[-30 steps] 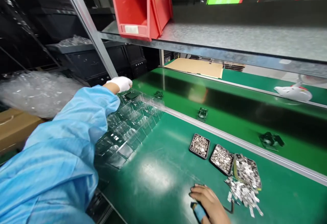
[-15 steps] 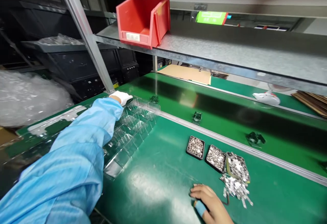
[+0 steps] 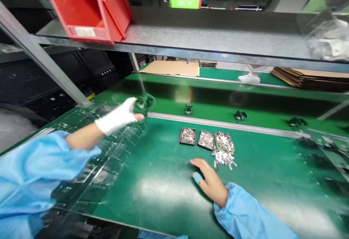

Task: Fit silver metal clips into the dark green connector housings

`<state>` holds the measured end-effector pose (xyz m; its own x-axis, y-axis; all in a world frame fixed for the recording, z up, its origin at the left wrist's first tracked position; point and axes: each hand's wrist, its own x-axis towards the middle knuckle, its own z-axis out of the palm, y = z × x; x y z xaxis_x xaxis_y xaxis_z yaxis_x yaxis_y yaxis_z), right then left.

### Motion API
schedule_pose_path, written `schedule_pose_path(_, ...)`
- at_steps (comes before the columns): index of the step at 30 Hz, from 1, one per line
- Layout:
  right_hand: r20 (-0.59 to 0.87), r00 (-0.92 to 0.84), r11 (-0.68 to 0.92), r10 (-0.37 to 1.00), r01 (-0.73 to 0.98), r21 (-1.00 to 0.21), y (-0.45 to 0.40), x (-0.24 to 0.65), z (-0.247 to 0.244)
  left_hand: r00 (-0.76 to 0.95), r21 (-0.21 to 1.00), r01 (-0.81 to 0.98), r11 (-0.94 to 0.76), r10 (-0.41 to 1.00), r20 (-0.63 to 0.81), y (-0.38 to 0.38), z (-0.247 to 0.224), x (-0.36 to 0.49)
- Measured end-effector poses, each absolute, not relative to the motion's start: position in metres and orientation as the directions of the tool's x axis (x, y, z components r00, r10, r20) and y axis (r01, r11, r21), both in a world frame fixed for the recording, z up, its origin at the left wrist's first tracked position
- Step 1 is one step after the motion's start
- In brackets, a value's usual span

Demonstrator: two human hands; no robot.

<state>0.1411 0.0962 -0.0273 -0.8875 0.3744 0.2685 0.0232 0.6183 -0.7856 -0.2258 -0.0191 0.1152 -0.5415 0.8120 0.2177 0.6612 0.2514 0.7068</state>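
Observation:
My left hand (image 3: 120, 116), in a white glove with a bare thumb tip, reaches over the clear plastic tray (image 3: 100, 175) at the left. Its fingers are closed around a small dark green plastic part (image 3: 145, 102), blurred by motion. My right hand (image 3: 208, 181) hovers over or rests on the green mat, fingers loosely apart and with nothing in them; a blue wrap covers one fingertip. Just beyond it lies a pile of silvery metal pieces (image 3: 224, 157). Three small containers of metal bits (image 3: 187, 136) stand behind.
Similar green parts (image 3: 188, 109) sit spaced along the strip behind a metal rail (image 3: 218, 124). A red bin (image 3: 87, 33) stands on the overhead shelf (image 3: 212, 32). At the right edge is a clear tray of dark parts (image 3: 328, 144). A slanted post (image 3: 60, 68) rises at left.
My left hand has come away from the tray's far end with a green part in it. The view has swung right, bringing the right sleeve and right-hand tray into sight.

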Motion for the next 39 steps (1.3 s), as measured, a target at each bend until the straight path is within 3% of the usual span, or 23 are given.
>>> schedule_pose_path(2,0.291,-0.848,0.559,0.444,0.009,-0.829,0.094,0.143,-0.026,-0.421,0.794,0.577,0.19,0.902,0.091,-0.01,0.092,-0.162)
schedule_pose_path(6,0.263,-0.816,0.408,0.514,-0.038,-0.912,0.09,0.146,-0.021,0.021,0.927,0.361,0.102,0.993,-0.117,-0.009,0.044,-0.066)
schedule_pose_path(9,0.192,-0.84,0.385,0.508,0.022,-0.923,0.089,0.147,-0.016,0.148,0.868,0.466,0.174,0.951,-0.27,-0.011,0.023,-0.048)
schedule_pose_path(12,0.138,-0.896,0.472,0.423,0.088,-0.877,0.088,0.147,-0.009,0.195,0.688,0.697,0.205,0.869,-0.456,-0.001,0.024,-0.065)
schedule_pose_path(13,0.133,-0.92,0.526,0.368,0.088,-0.846,0.088,0.147,-0.008,0.152,0.591,0.787,0.174,0.875,-0.46,0.006,0.029,-0.073)
schedule_pose_path(15,0.135,-0.963,0.636,0.234,0.046,-0.77,0.088,0.146,-0.007,0.002,0.324,0.939,0.112,0.942,-0.334,0.025,0.04,-0.085)
schedule_pose_path(16,0.139,-0.975,0.677,0.176,0.017,-0.736,0.088,0.146,-0.007,-0.06,0.184,0.977,0.106,0.969,-0.242,0.036,0.045,-0.089)
schedule_pose_path(18,0.152,-0.982,0.726,0.109,-0.025,-0.687,0.088,0.146,-0.007,-0.12,0.02,0.992,0.123,0.985,-0.121,0.058,0.048,-0.091)
schedule_pose_path(29,0.237,-0.962,0.768,0.132,-0.052,-0.639,0.092,0.15,-0.004,-0.08,-0.142,0.988,0.067,0.993,-0.09,0.099,0.024,-0.075)
schedule_pose_path(39,0.251,-0.964,0.809,0.084,-0.081,-0.582,0.091,0.151,-0.007,-0.174,-0.142,0.977,0.16,0.981,-0.09,0.096,0.033,-0.079)
